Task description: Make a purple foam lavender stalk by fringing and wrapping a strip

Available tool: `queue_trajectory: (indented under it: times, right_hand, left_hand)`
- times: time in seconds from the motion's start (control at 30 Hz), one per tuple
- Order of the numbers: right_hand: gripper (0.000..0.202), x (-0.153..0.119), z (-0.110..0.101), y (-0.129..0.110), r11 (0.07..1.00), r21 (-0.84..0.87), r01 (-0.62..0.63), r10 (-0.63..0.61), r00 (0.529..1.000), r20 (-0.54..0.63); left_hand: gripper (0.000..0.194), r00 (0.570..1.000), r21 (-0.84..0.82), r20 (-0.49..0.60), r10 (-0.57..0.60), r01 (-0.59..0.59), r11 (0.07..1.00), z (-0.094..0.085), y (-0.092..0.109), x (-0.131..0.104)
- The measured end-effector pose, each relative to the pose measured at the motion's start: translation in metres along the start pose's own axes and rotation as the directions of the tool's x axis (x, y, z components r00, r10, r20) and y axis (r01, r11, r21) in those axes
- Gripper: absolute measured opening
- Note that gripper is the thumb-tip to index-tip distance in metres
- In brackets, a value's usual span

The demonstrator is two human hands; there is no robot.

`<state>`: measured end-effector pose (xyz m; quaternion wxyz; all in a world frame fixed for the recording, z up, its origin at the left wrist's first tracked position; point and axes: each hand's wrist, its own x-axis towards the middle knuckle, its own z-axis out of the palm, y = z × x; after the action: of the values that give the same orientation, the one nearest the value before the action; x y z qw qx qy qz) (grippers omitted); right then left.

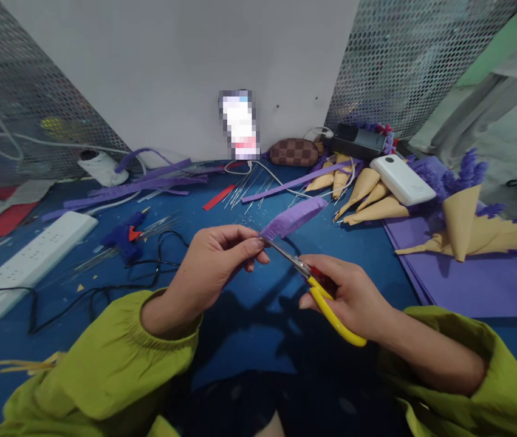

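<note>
- 2 green sleeves (89,364), loose; L cuff gathered at wrist, R forearm partly bare, angled in from lower R.
- L hand (222,258): palm inward, thumb & index pinching near end of strip (294,218).
- R hand (353,297): fingers wrapped round scissors (338,318), 1 pr, yellow plastic handles, metal blades pointing up-L, tips at strip's pinched end.
- Strip: 1, purple, crinkly, looped over, held above blue table (240,388), btwn hands & wires.
- Power strip (34,261): 1, white, smooth, far L; glue gun (126,237), 1, blue w/ red trigger, R of it.
- Purple sheets (481,285): a few, flat, stacked; on them 2 tan paper wraps (461,224) w/ fluffy purple sprigs.
- Wires (253,188): thin metal, too many to count; 1 red scrap (219,198) beside.
- Tan cones (379,209): at least 5, pointed, overlapping; 1 white pwr bank (403,179) just behind.
- Back: 1 checked pouch (294,152), 1 phone (240,124) upright, screen lit/blurred, against wall.
</note>
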<state>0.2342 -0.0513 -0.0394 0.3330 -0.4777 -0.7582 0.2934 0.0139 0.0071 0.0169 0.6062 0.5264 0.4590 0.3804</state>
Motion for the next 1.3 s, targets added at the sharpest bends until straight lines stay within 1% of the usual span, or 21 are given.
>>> queue_trajectory:
  times: [0.17, 0.33, 0.47, 0.63, 0.9, 1.13, 1.2, 1.3]
  right_hand:
    - [0.039, 0.0006, -0.0013, -0.0011, 1.0, 0.013, -0.02, 0.02, 1.0, 0.023]
    - [0.038, 0.0014, -0.0029, -0.0043, 0.999, 0.029, -0.022, 0.022, 1.0, 0.019]
    - [0.039, 0.0008, -0.0013, -0.002, 1.0, 0.012, -0.015, 0.015, 1.0, 0.016]
    - [0.041, 0.0011, -0.0006, -0.0012, 1.0, -0.02, -0.01, 0.01, 1.0, 0.026]
    - [0.037, 0.0031, -0.0032, -0.0045, 0.999, 0.026, -0.022, 0.021, 0.999, 0.042]
    - [0.039, 0.0032, -0.0022, -0.0031, 0.992, 0.111, -0.059, 0.053, 0.997, 0.061]
    - [0.039, 0.0031, -0.0023, -0.0034, 0.99, 0.122, -0.065, 0.058, 0.997, 0.056]
    - [0.039, 0.0029, -0.0024, -0.0033, 0.992, 0.11, -0.068, 0.063, 0.997, 0.045]
  left_hand:
    - [0.012, 1.0, -0.024, 0.011, -0.007, 0.007, 1.0, 0.0008, -0.0024, -0.0004]
    - [0.014, 1.0, -0.002, -0.009, -0.008, 0.008, 1.0, 0.0021, -0.0007, -0.0006]
    - [0.015, 1.0, 0.004, -0.012, -0.016, 0.016, 1.0, 0.0027, -0.0005, 0.0001]
    - [0.015, 0.999, -0.01, 0.026, -0.032, 0.032, 0.999, 0.0021, -0.0022, 0.0009]
    - [0.013, 0.998, -0.051, 0.044, -0.05, 0.052, 0.997, 0.0025, -0.0001, 0.0002]
    - [0.011, 0.983, -0.111, 0.129, -0.131, 0.145, 0.983, -0.0027, 0.0, 0.0045]
    - [0.01, 0.983, -0.116, 0.133, -0.124, 0.14, 0.983, -0.0034, -0.0001, 0.0047]
    - [0.009, 0.991, -0.075, 0.107, -0.084, 0.092, 0.993, -0.0029, -0.0003, 0.004]
